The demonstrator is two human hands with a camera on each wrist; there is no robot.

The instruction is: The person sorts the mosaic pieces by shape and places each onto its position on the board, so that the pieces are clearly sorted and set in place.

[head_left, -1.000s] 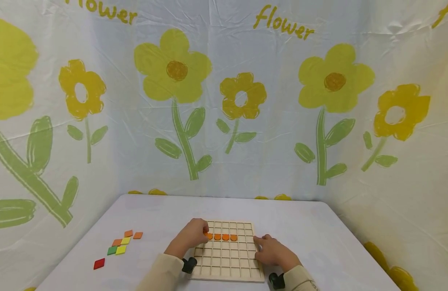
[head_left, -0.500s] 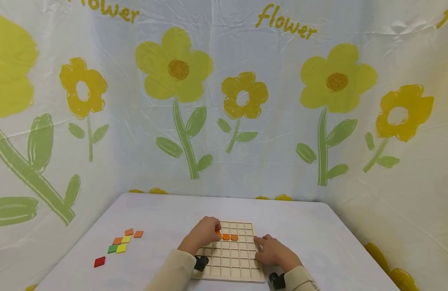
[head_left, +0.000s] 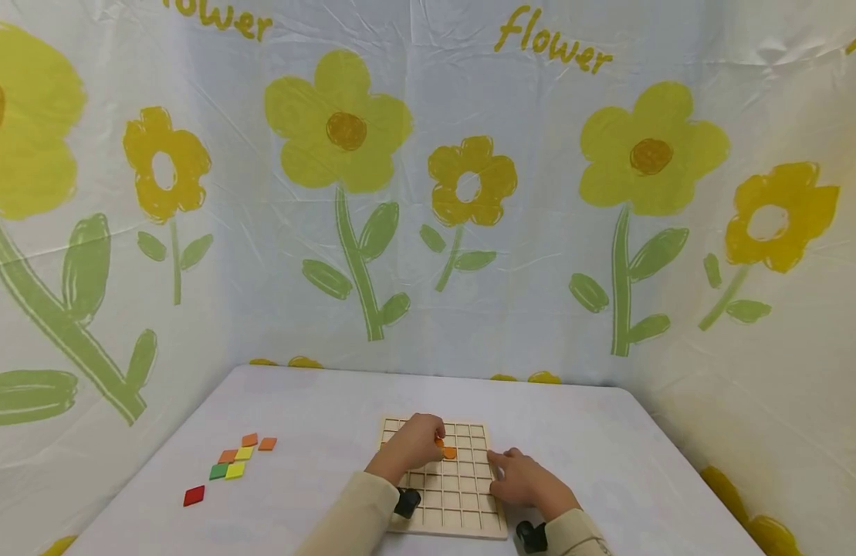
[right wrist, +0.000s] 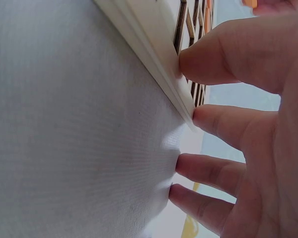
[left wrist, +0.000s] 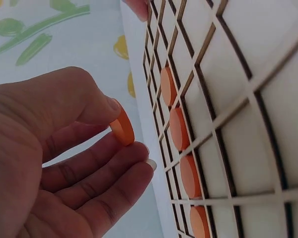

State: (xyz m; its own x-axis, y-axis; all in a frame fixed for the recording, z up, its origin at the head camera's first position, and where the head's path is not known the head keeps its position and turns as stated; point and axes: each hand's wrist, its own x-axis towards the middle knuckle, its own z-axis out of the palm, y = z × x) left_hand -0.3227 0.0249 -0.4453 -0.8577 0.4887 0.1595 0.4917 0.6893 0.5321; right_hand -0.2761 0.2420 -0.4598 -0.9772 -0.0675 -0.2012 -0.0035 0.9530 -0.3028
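A wooden grid board [head_left: 462, 521] lies on the table, with orange discs lined up in one of its rows. My left hand [head_left: 412, 444] hovers over that row and pinches another orange disc [left wrist: 122, 128] between thumb and fingers, apart from the board in the left wrist view. Several orange discs [left wrist: 179, 129] sit in neighbouring cells there; from the head most are covered by my left hand, and one disc [head_left: 450, 453] shows just right of it. At the board's right edge rests my right hand [head_left: 526, 480]. Its thumb and forefinger touch the rim, while other fingertips [right wrist: 185, 163] touch the tabletop.
To the left on the white table [head_left: 316, 432] lie loose flat tiles: a red tile [head_left: 194, 496], a green tile [head_left: 218, 471], yellow tiles [head_left: 235, 470] and orange tiles [head_left: 267, 444]. A flower-printed cloth [head_left: 428, 309] hangs behind and at both sides.
My left hand has moved rightward along the row of discs, covering more of them. The right hand stays at the board's edge. The head view has shifted slightly.
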